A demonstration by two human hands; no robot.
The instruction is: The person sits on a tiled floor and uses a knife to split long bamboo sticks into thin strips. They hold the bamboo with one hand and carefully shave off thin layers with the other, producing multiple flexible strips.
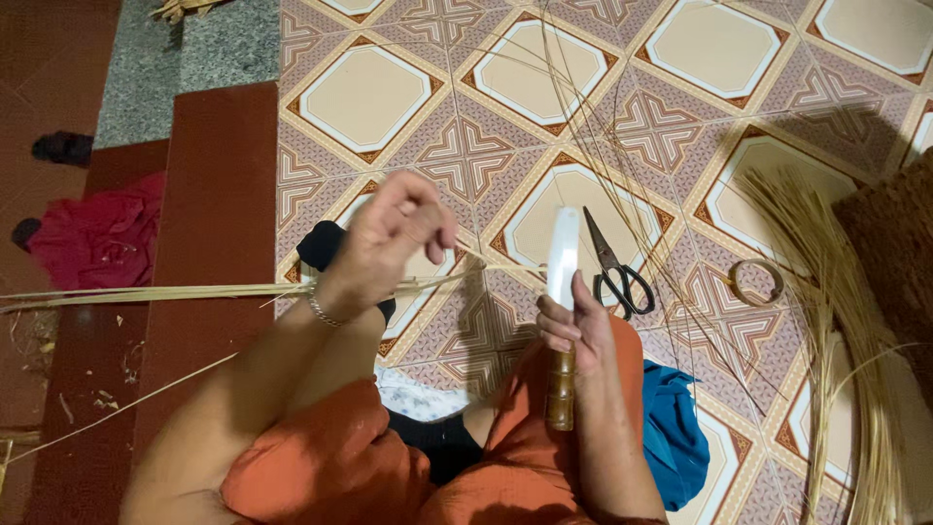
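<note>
Splitting is under way: the left hand (pixel 394 243) pinches thin cane strips (pixel 146 292) with fingers pressed together, the right hand (pixel 573 331) fist-grips an upright knife (pixel 562 321) over the tiled floor (pixel 466 146), so the strip likely must meet the blade next.

Between the raised left hand (pixel 394 243) and the right hand (pixel 573 326) gripping a white-bladed knife with a bamboo handle (pixel 562 321), a pale reed strip (pixel 243 290) runs across, barring the way. Black-handled scissors (pixel 612 267) lie just beside the blade on the patterned tiled floor (pixel 466 78). Toward the right edge, a small tape ring (pixel 758 282) and a thick sheaf of straw-coloured reeds (pixel 836 321) crowd the tiles. The floor's far middle lies open, but for thin stray fibres.
</note>
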